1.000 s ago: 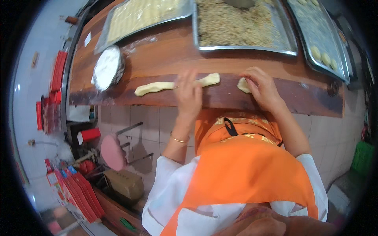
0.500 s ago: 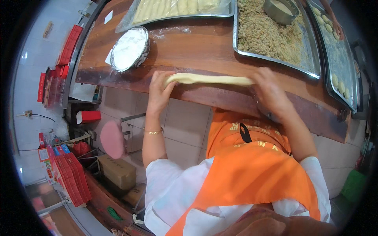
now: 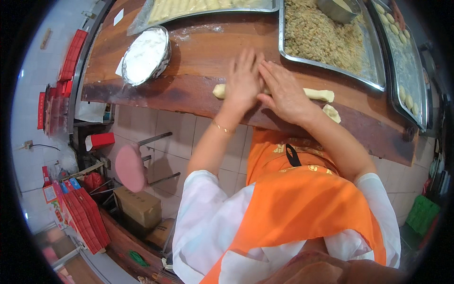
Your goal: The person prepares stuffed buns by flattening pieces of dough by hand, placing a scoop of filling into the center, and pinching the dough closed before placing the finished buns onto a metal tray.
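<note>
A pale roll of dough (image 3: 319, 95) lies crosswise on the wooden table (image 3: 203, 52), close to its front edge. Flat on the middle of the roll rest both my hands, side by side, fingers stretched out and pointing away from me. My left hand (image 3: 245, 78) and my right hand (image 3: 283, 90) meet at the fingertips and hide the roll's middle. Both of its ends show beyond my hands. A small torn piece of dough (image 3: 332, 113) sits just in front of the roll's right end.
A bowl of white flour (image 3: 146, 56) stands at the left. Behind are a tray of dough strips (image 3: 203, 10) under plastic and a tray of crumbly filling (image 3: 321, 40) with a metal ring (image 3: 339, 9). Another tray (image 3: 406, 71) holds small dough pieces. A pink stool (image 3: 131, 168) stands below left.
Half a second ago my hands held the dough strip up by its ends. Now it lies on the table under my joined palms, and a small piece lies apart at the right.
</note>
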### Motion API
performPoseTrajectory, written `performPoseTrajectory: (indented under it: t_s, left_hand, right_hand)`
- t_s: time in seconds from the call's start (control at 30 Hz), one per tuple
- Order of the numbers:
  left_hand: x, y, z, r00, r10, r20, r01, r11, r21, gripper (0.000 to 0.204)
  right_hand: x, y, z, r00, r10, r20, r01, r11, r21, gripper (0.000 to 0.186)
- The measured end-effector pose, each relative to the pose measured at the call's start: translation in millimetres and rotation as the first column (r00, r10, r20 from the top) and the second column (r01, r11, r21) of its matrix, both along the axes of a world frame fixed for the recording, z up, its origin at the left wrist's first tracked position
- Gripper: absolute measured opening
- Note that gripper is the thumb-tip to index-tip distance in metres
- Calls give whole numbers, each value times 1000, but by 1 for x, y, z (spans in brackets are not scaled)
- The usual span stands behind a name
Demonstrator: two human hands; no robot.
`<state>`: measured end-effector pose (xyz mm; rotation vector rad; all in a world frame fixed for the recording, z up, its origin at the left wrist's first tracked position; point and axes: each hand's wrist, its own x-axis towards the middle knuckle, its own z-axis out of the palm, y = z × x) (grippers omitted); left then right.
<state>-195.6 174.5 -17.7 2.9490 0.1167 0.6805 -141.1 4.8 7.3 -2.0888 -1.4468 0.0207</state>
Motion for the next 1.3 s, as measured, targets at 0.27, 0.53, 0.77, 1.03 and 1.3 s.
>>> performPoseTrajectory:
  t_s: [0.27,0.53,0.77,1.03,1.3]
  left_hand:
    - [-71,-27,1,975,0,-222,-7,999,-33,63]
    - [-33,43,-4,978,121,-171,-120,993,12,57]
    - [-111,59,16,988,-55,-144,-2,929,-370,42]
    - [-69,47,44,1000,-23,-12,21,985,-171,45]
    - [50,-170,33,786,-578,219,562,519,-645,32]
  right_hand:
    - [-28,-49,-8,996,86,-2,-83,964,-254,85]
    - [21,-52,-7,988,-113,104,137,955,-262,61]
    - [29,-121,6,964,-265,-6,260,949,-178,37]
    - [24,-155,12,919,-377,-116,385,921,54,28]
    - [12,-220,8,668,-660,-344,741,631,228,23]
